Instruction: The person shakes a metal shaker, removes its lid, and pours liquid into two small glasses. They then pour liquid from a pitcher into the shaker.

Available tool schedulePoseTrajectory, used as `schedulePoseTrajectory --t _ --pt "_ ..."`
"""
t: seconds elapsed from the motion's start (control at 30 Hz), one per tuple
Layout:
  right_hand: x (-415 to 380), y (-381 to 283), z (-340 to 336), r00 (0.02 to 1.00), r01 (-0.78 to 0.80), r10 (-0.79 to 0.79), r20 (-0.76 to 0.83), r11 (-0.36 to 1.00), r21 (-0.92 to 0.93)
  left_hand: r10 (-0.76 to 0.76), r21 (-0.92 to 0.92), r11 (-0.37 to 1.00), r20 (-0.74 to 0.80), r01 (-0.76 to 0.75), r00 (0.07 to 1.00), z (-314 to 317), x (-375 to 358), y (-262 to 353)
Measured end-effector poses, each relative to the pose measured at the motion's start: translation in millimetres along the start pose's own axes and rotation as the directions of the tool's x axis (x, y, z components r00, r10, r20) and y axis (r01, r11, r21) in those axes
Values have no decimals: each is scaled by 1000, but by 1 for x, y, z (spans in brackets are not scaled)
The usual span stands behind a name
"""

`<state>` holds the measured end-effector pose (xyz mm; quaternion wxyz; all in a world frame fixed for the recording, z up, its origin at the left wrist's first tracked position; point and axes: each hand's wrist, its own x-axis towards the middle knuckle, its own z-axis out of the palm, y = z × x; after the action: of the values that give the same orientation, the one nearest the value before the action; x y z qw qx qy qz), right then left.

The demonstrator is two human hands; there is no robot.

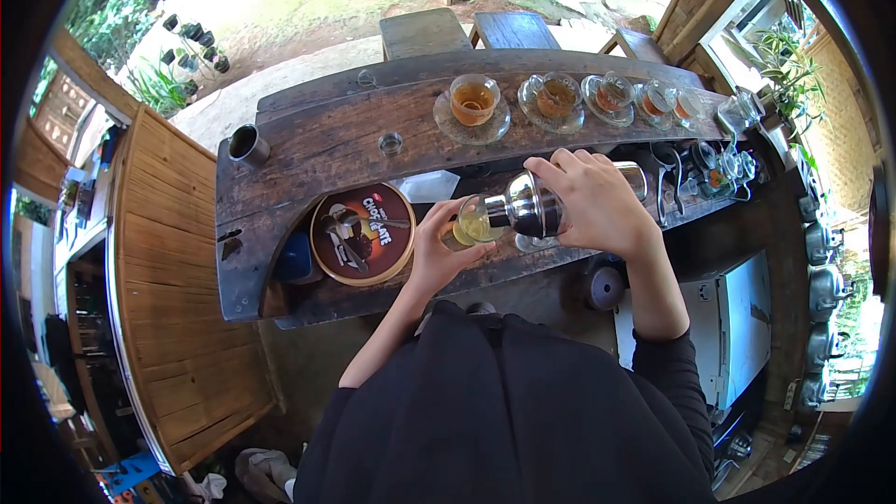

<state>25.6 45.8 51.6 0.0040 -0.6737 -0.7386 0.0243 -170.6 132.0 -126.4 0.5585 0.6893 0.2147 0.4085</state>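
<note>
At the far left of the wooden worktop point(308, 145) stands a dark metal cup point(247, 143), and nearer the person lies a round chocolate tin point(363, 232), lid on. Just right of it the left hand point(439, 252) is curled around a small glass cup point(478, 221), tipped on its side with pale yellow liquid showing inside. Its mouth meets the steel shaker point(535, 204), which the right hand point(597, 201) grips from above with fingers wrapped closed. Liquid seems to be passing between the two, though which way I cannot tell. Along the back edge runs a row of glass cups on saucers point(473, 103); I count five holding amber tea, so those servings look finished, and this pale one appears to be the one in progress. One small empty glass point(390, 143) sits apart on the worktop.
</note>
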Motion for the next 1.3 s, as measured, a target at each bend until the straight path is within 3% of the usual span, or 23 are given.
schedulePoseTrajectory --t 1.3 --pt "-8 0 -3 996 -71 72 46 997 -15 0 -32 999 27 1 1000 9 2 -1"
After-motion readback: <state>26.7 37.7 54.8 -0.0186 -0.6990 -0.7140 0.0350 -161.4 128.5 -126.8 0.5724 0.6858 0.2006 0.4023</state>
